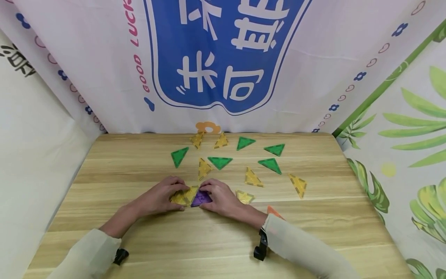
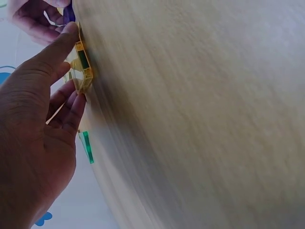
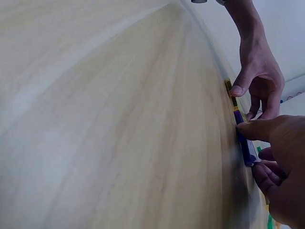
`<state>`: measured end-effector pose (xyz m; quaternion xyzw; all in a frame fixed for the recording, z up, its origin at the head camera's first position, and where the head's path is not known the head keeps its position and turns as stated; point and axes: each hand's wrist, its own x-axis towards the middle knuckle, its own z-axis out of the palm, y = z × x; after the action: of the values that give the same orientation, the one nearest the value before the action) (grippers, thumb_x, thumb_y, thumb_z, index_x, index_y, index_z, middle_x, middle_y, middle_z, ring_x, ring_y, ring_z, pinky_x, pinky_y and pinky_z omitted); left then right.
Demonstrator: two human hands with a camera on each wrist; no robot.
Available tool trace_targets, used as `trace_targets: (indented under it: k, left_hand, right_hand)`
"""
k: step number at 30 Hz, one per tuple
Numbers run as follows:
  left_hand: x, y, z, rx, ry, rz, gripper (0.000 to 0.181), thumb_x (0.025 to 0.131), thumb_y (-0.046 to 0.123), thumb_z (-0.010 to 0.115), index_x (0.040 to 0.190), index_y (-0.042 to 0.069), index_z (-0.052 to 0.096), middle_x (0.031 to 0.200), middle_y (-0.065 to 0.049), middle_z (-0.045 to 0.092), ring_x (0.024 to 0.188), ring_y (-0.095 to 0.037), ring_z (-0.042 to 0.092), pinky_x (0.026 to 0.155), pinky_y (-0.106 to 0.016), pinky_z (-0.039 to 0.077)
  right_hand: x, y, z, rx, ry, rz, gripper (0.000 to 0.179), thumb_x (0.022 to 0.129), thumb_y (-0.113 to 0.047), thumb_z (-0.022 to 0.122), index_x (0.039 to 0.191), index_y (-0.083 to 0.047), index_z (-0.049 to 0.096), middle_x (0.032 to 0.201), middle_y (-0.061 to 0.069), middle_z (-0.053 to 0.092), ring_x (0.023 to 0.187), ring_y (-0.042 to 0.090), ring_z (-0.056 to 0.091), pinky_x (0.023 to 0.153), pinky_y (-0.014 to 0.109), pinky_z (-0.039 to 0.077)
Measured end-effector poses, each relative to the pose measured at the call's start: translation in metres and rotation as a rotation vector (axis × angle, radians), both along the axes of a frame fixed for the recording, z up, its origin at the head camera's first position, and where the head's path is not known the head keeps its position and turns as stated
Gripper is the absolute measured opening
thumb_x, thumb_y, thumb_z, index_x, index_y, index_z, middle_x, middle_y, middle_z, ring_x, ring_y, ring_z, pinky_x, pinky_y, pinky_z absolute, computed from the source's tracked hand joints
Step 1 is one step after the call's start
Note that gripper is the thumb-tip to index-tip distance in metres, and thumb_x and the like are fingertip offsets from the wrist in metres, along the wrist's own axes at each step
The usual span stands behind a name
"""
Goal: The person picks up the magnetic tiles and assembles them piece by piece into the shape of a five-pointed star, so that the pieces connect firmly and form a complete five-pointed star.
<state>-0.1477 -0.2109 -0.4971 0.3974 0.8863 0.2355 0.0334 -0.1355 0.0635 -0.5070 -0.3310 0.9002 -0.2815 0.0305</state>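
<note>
My left hand [image 1: 166, 195] holds yellow see-through tiles [image 1: 182, 198] flat on the table, thumb at the near edge and fingers at the far side. Against their right side lies a purple triangular tile [image 1: 200, 198], pinched between the thumb and fingers of my right hand [image 1: 223, 199]. In the left wrist view the yellow tile's [image 2: 86, 69] edge shows between thumb and fingertips. The right wrist view has the purple tile [image 3: 245, 145] edge-on, in line with the yellow one. Fingers cover part of both colours, so how many yellow pieces there are I cannot tell.
Several green triangular tiles [image 1: 220, 162] and yellow triangular tiles [image 1: 253, 178] lie scattered toward the back and right of the wooden table [image 1: 195, 240]. A pale yellow tile [image 1: 245, 197] sits right of my right hand. My right forearm partly hides an orange tile [image 1: 273, 212].
</note>
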Motion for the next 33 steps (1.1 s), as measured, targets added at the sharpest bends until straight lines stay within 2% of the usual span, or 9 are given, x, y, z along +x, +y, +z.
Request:
trace_targets:
  k: [6,11,17,23,28,33]
  left_hand:
    - [0.000,0.001,0.002,-0.029,-0.045,0.021,0.052,0.090,0.033,0.088,0.132,0.007,0.073,0.130,-0.007,0.063,0.123,-0.025,0.059,0.103,-0.048,0.054]
    - [0.000,0.003,0.003,-0.014,-0.056,-0.006,0.051,0.092,0.027,0.086,0.135,0.006,0.071,0.137,-0.008,0.063,0.131,-0.029,0.056,0.108,-0.051,0.051]
    - [-0.001,0.008,0.005,-0.015,-0.073,-0.046,0.052,0.093,0.024,0.084,0.140,0.007,0.068,0.144,-0.010,0.060,0.138,-0.032,0.053,0.112,-0.052,0.049]
    - [-0.002,0.012,0.007,-0.045,-0.092,-0.065,0.051,0.097,0.021,0.079,0.144,0.009,0.065,0.147,-0.011,0.059,0.141,-0.034,0.051,0.114,-0.054,0.047]
    - [-0.003,0.013,0.005,-0.051,-0.080,-0.076,0.048,0.098,0.019,0.078,0.143,0.008,0.067,0.141,-0.010,0.061,0.135,-0.030,0.054,0.110,-0.051,0.050]
    - [-0.004,0.012,0.004,-0.057,-0.066,-0.088,0.046,0.098,0.015,0.077,0.143,0.007,0.067,0.137,-0.009,0.061,0.128,-0.026,0.057,0.103,-0.048,0.054]
  right_hand:
    - [-0.002,0.021,0.008,-0.076,-0.008,0.051,0.047,0.088,-0.021,0.089,0.127,-0.001,0.074,0.134,0.011,0.068,0.124,0.024,0.066,0.106,0.036,0.055]
    - [-0.005,0.050,0.015,-0.100,-0.037,0.086,0.045,0.089,-0.019,0.087,0.128,-0.001,0.073,0.135,0.011,0.069,0.127,0.025,0.064,0.109,0.038,0.054]
    - [-0.006,0.086,0.022,-0.035,-0.076,0.131,0.048,0.092,-0.021,0.085,0.135,-0.004,0.071,0.137,0.008,0.067,0.130,0.025,0.062,0.109,0.043,0.053]
    - [-0.006,0.116,0.022,0.036,-0.109,0.172,0.056,0.089,-0.028,0.088,0.138,-0.006,0.070,0.141,0.004,0.065,0.134,0.024,0.058,0.112,0.046,0.050]
    - [-0.007,0.129,0.018,0.067,-0.144,0.204,0.062,0.087,-0.029,0.090,0.140,-0.005,0.068,0.147,0.005,0.061,0.137,0.026,0.055,0.112,0.048,0.050]
    - [-0.010,0.135,0.015,0.073,-0.166,0.241,0.057,0.090,-0.023,0.088,0.141,-0.007,0.068,0.153,0.006,0.058,0.141,0.027,0.053,0.113,0.048,0.049]
